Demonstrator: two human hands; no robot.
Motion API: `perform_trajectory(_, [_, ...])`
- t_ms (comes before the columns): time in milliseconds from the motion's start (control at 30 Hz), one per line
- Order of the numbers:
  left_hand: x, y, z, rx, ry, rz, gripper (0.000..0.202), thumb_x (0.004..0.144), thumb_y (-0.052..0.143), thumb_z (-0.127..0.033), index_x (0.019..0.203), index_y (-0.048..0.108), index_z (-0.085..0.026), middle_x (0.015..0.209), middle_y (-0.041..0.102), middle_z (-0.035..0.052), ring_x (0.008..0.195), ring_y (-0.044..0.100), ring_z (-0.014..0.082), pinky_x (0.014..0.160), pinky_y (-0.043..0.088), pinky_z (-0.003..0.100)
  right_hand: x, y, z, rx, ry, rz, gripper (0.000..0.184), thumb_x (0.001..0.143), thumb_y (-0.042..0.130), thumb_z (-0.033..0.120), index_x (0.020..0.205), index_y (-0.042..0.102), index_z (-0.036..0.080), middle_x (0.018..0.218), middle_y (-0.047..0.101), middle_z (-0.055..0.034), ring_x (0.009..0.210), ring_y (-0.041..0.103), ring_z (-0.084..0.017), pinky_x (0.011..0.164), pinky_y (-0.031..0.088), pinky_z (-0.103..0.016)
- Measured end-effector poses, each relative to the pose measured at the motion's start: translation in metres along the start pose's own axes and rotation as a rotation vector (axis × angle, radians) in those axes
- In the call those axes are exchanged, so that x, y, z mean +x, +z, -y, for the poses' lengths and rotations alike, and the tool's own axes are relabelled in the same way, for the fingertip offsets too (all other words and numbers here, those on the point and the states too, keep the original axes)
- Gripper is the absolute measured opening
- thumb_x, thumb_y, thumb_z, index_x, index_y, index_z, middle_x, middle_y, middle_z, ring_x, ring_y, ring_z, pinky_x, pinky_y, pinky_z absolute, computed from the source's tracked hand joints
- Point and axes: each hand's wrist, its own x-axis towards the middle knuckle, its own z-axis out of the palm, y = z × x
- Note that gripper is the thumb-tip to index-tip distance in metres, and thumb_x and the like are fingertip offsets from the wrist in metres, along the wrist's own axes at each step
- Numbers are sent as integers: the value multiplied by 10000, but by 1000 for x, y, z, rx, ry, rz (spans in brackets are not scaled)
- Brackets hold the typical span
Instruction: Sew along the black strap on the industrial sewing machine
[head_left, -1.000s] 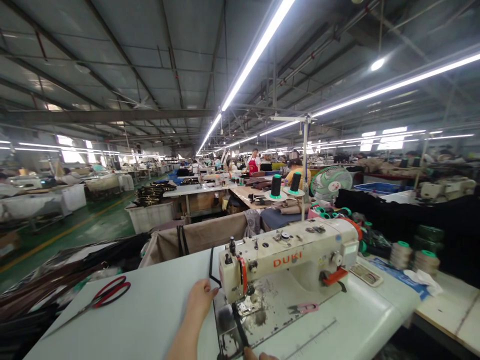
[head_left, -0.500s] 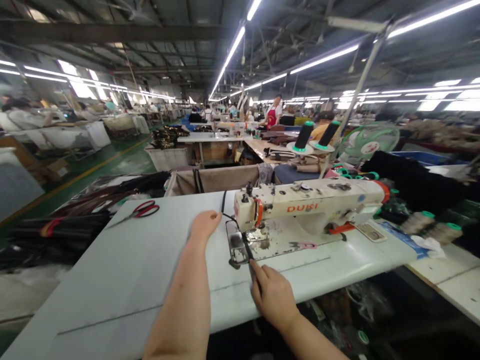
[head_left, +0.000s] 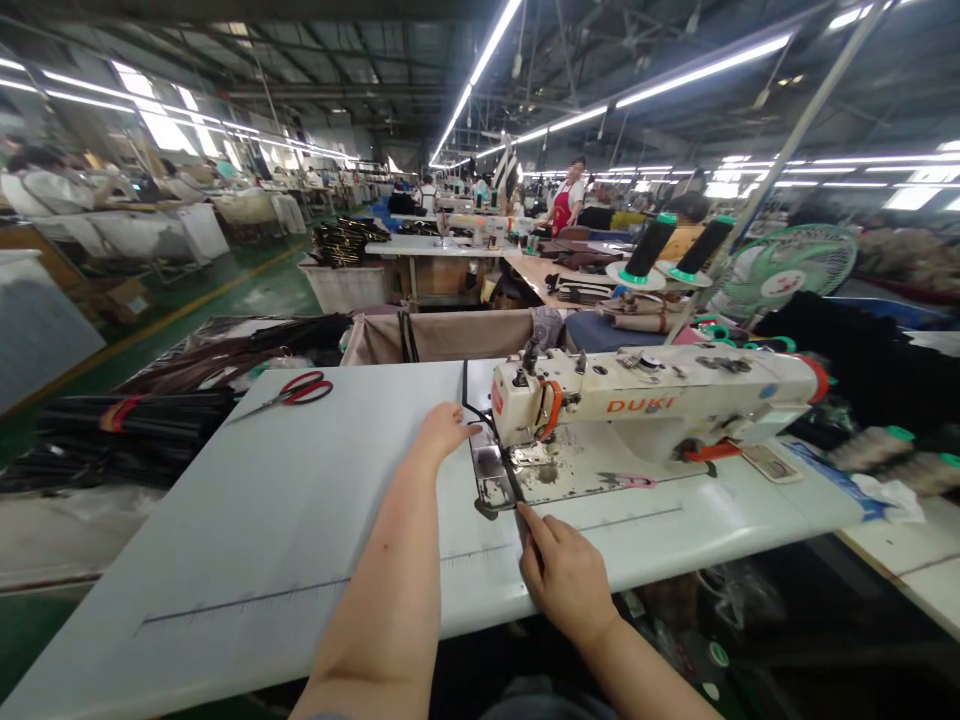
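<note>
A narrow black strap (head_left: 513,478) runs under the needle area of the white sewing machine (head_left: 645,405), crossing its metal plate. My right hand (head_left: 568,578) grips the strap's near end at the plate's front edge, index finger extended along it, other fingers curled. Left of the machine head, my left hand (head_left: 442,435) is at the strap behind the needle, fingers bent and thumb stretched over the plate's corner; its grip is partly hidden. Beyond that hand the strap bends and trails to the table's back edge. Pink-handled thread snips (head_left: 628,481) lie on the machine bed.
Red-handled scissors (head_left: 296,390) rest on the white tabletop (head_left: 300,500), left. Behind it stands a beige fabric bin (head_left: 472,332). Black bundles (head_left: 165,420) are piled left. Black thread cones (head_left: 651,248) and a green fan (head_left: 787,280) stand at the right. A co-worker in a red apron (head_left: 564,208) stands farther back.
The view has shifted, so the machine and table sit farther right and slightly higher. My left thumb now reaches over the plate's corner. My right hand stays at the strap's near end.
</note>
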Motion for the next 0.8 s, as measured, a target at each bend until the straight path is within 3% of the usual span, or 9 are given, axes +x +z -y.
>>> perform_trajectory(233, [10,20,1,-81,-103,-216,258,874,586,-135,628,546,-205,737,587,19,770,579,183,707,387,289,0,0,-1,-12,6,7,456,942,565,165,1392,636,160,892,735,-53,826,682,-243,762,471,-367])
perform_trajectory(400, [12,18,15,-142,-115,-337,152,817,583,-82,738,609,-210,855,613,42,872,627,209,816,482,316,2,-3,1,-11,12,30,449,949,555,170,1389,642,148,902,744,-69,839,695,-250,775,490,-364])
perform_trajectory(433, [12,17,16,-158,-100,-357,172,780,597,-50,831,643,-208,951,632,49,930,640,205,862,497,316,3,-4,1,-12,18,43,452,951,555,169,1395,640,148,907,747,-72,843,700,-253,778,497,-365])
perform_trajectory(533, [13,14,13,-188,-77,-420,573,659,582,61,1152,648,-223,1279,601,75,1157,618,208,1024,488,344,5,-10,5,-22,61,117,455,971,556,179,1421,625,160,929,762,-79,864,718,-265,790,525,-371])
perform_trajectory(633, [9,4,10,-173,-140,-498,715,639,572,87,1268,615,-251,1469,511,100,1358,487,309,1134,410,491,5,-21,11,-23,169,231,494,989,549,196,1478,570,130,1012,779,-112,946,738,-300,838,558,-400])
perform_trajectory(700, [5,-3,9,-146,-214,-558,633,697,601,44,1251,629,-262,1500,491,108,1401,412,376,1133,372,584,4,-31,15,18,256,300,521,982,533,175,1495,541,90,1123,772,-153,1040,734,-325,910,564,-427])
perform_trajectory(800, [-3,-11,6,-140,-241,-581,232,845,649,-122,1053,684,-221,1395,552,144,1388,390,410,1122,358,622,3,-43,17,131,353,385,570,939,511,127,1506,516,69,1201,749,-182,1102,716,-340,975,542,-454])
